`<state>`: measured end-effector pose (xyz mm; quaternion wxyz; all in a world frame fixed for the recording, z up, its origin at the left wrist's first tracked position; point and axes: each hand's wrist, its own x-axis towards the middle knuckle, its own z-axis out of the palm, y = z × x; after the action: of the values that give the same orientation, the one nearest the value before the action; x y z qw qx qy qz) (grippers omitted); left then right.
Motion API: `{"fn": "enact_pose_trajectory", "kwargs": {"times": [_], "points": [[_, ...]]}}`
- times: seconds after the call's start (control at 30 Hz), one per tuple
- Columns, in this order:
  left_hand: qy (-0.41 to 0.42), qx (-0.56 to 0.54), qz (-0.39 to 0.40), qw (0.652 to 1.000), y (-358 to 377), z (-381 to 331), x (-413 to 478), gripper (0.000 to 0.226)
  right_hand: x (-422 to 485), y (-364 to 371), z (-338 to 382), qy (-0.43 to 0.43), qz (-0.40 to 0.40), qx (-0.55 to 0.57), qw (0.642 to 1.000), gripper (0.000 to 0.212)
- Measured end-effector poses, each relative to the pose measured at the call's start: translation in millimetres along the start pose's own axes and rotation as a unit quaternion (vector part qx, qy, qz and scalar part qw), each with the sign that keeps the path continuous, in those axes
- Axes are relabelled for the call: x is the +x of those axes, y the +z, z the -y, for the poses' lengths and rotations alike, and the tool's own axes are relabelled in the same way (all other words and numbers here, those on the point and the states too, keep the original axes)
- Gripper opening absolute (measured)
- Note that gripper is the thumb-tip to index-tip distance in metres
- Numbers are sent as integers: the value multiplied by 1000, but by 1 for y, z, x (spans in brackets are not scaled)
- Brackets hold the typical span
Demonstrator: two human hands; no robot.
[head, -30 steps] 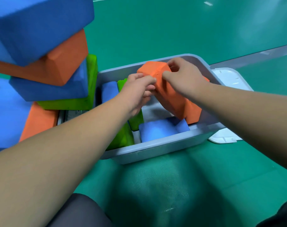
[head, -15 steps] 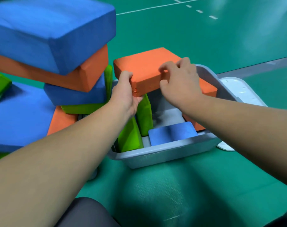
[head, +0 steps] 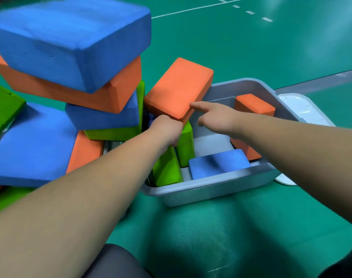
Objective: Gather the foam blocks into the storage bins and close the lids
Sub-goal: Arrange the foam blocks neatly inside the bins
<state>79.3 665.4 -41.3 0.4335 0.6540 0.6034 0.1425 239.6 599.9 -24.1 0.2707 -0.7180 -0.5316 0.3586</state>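
Observation:
A grey storage bin sits on the green floor. It holds two upright green blocks, a flat blue block and an orange block at its right end. A second orange foam block is tilted in the air over the bin's left end. My left hand holds it from under its near corner, fingers hidden beneath it. My right hand reaches over the bin, its extended index finger touching the block's near edge.
A leaning pile of blocks stands left of the bin: a blue block on top, orange, blue, green and a large flat blue block below. A white lid lies beyond the bin's right end.
The orange block has come up out of the bin and moved left toward the pile. My right hand has released its grip and now only touches the edge with a fingertip.

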Motion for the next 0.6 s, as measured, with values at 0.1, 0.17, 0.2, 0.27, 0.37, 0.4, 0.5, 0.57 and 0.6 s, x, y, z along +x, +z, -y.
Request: {"fn": "enact_pose_trajectory", "kwargs": {"times": [0.1, 0.17, 0.2, 0.27, 0.37, 0.4, 0.5, 0.57, 0.6], "points": [[94, 165, -4, 982, 1, -3, -12, 23, 7, -5, -11, 19, -21, -2, 1000, 57], [159, 243, 24, 957, 2, 1, -14, 21, 11, -10, -26, 60, -23, -31, 997, 37], [182, 263, 47, 946, 4, 4, -12, 22, 12, -13, -35, 84, -14, -52, 995, 30], [221, 293, 97, 925, 9, 9, -12, 26, 13, -17, -57, 140, 16, -88, 986, 29], [264, 353, 131, 888, 22, 12, -1, 34, 11, -24, -91, 208, 48, -130, 968, 28], [276, 375, 130, 875, 26, 12, 2, 37, 12, -26, -101, 220, 59, -140, 963, 30], [310, 414, 112, 849, 30, 13, 8, 51, 17, -27, -120, 239, 81, -149, 956, 28], [320, 433, 97, 837, 29, 14, 12, 54, 23, -26, -130, 233, 89, -162, 955, 20], [324, 439, 93, 833, 28, 15, 13, 51, 25, -24, -133, 235, 94, -171, 952, 17]]}}
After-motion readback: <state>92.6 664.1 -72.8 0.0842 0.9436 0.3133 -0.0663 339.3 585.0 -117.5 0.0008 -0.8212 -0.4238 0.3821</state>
